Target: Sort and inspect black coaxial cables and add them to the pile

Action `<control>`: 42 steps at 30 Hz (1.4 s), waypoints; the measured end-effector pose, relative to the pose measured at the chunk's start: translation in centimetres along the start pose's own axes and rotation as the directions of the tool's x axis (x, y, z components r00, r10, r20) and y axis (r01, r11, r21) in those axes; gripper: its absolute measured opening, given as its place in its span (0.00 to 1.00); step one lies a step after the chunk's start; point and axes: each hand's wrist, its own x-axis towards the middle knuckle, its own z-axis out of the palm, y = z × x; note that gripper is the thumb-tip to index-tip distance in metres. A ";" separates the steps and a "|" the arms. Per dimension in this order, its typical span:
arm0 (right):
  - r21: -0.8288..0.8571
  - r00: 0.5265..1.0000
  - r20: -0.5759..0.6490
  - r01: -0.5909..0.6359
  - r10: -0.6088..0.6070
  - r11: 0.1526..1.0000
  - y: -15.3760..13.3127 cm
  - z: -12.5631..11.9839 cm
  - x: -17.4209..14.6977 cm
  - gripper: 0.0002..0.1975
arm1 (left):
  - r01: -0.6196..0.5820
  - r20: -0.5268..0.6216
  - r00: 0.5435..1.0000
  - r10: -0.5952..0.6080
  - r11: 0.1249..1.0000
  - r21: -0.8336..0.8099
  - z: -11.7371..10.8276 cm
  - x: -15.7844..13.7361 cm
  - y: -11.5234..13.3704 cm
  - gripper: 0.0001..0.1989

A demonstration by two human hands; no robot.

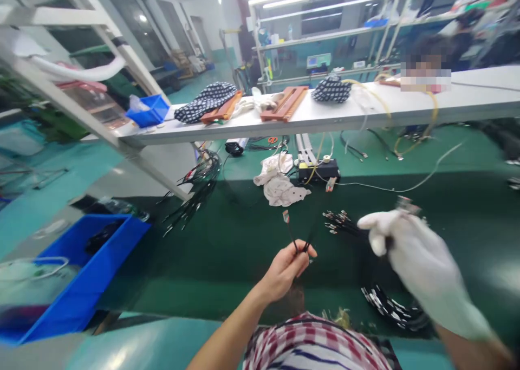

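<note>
Near the middle of the bench, my bare left hand (286, 270) pinches thin black cables (291, 233) between thumb and fingers. One small connector end (286, 216) sticks up from them; a second connector (330, 185) appears farther back, its dark lead blurred. My right hand (410, 245), in a white glove, is raised to the right with its fingers curled. Motion smears it, and whatever it grips is unclear; a metallic piece (406, 205) shows just above it. Beside that hand lie a bundle of black cable ends (341, 222) and a coil of black cables (396, 307).
A blue bin (81, 283) stands at the left, near more black cables (190, 202). White cloths (282, 183) and a black box (319, 169) lie toward the back. Above runs a white shelf (244, 126) carrying patterned caps (207, 102) and brown racks (284, 103). A person sits beyond it.
</note>
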 end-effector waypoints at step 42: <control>0.553 0.954 0.233 -0.291 0.190 0.781 1.7 2.8 -1.2 0.18 | -0.174 -0.152 0.957 0.247 0.908 0.381 -0.5 -3.3 -2.3 0.09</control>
